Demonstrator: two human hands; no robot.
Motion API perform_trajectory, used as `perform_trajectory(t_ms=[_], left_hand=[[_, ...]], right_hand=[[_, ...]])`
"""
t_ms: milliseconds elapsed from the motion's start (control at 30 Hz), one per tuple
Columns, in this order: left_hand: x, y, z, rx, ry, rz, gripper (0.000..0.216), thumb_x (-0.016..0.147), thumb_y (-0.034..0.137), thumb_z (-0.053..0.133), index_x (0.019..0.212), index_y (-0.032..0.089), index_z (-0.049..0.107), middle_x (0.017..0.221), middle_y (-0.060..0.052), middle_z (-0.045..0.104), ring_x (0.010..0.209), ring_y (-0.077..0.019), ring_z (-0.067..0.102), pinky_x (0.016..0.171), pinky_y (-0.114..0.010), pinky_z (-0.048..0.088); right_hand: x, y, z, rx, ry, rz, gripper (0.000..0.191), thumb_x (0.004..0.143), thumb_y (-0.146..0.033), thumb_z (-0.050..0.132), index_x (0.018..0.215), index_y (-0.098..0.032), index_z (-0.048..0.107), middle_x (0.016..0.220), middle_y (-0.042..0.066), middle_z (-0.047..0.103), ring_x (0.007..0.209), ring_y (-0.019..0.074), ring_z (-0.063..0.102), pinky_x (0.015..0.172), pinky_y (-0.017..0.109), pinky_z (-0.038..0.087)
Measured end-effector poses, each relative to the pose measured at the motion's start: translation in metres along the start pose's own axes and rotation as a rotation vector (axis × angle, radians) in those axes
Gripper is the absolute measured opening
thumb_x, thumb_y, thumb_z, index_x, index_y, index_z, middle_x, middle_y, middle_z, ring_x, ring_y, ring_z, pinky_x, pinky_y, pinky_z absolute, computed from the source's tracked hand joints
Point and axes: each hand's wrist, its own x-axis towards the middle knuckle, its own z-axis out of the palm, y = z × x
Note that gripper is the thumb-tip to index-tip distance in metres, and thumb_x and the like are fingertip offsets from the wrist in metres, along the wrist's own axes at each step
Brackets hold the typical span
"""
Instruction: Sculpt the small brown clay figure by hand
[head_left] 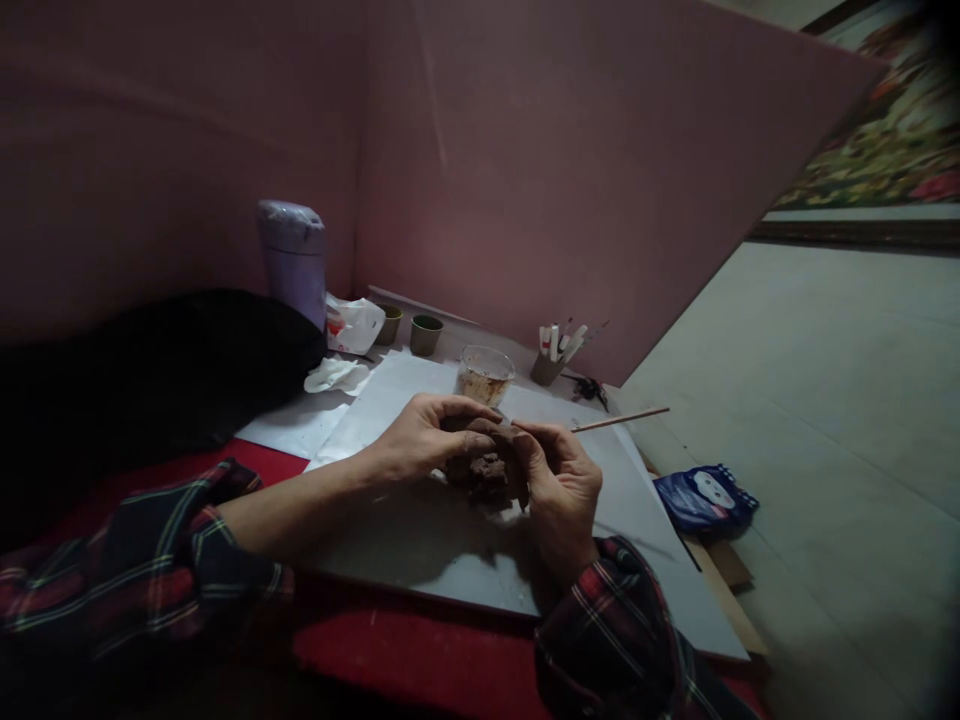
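My left hand [427, 435] comes in from the left with thumb and fingers closed on a piece of brown clay [516, 468]. From the other side, my right hand [559, 485] pinches the same piece between thumb and fingers. Just below and behind it is a rough, dark brown clay lump [487, 478], partly covered by my fingers; I cannot tell whether the two are joined. A thin wooden stick [622, 419] sticks out to the right from behind my right hand. Its near end is hidden, so whether that hand holds it is unclear.
Beneath my hands lies a white board [645, 540] over a red cloth [390, 640]. Beyond stand a brown-smeared clear cup [486, 372], a dark cup [426, 335], a pen holder [549, 368] and a purple bottle [294, 255]. A blue packet [705, 500] is at right.
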Motion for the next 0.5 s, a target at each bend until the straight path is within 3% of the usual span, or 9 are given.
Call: perform_trajectory(t_ms=[67, 233, 500], left_hand=[[0.0005, -0.0001, -0.0011, -0.022, -0.036, -0.03, 0.044, 0.061, 0.026, 0.084, 0.101, 0.013, 0.072, 0.084, -0.006, 0.074, 0.068, -0.0129, 0.065, 0.062, -0.022, 0.05], [0.0019, -0.0035, -0.0051, -0.029, -0.036, -0.057, 0.052, 0.072, 0.048, 0.076, 0.112, 0.016, 0.069, 0.075, -0.005, 0.072, 0.055, -0.0117, 0.061, 0.056, -0.024, 0.048], [0.0, 0.0026, 0.0016, 0.069, -0.074, -0.088, 0.036, 0.071, 0.036, 0.079, 0.099, 0.013, 0.074, 0.069, -0.004, 0.07, 0.06, -0.0117, 0.061, 0.057, -0.022, 0.046]], right_hand=[[-0.0002, -0.0008, -0.0004, -0.013, 0.006, -0.011, 0.013, 0.084, -0.034, 0.066, 0.088, -0.021, 0.068, 0.079, 0.0, 0.07, 0.071, 0.0129, 0.064, 0.062, 0.025, 0.052], [-0.0028, -0.0021, 0.0, 0.009, -0.042, 0.012, 0.015, 0.084, -0.033, 0.065, 0.092, -0.021, 0.067, 0.082, 0.001, 0.07, 0.07, 0.0146, 0.064, 0.06, 0.027, 0.052], [-0.0007, 0.0008, -0.0017, -0.039, -0.047, 0.002, 0.014, 0.087, -0.034, 0.063, 0.091, -0.021, 0.067, 0.081, 0.0, 0.068, 0.075, 0.0139, 0.062, 0.067, 0.026, 0.05]])
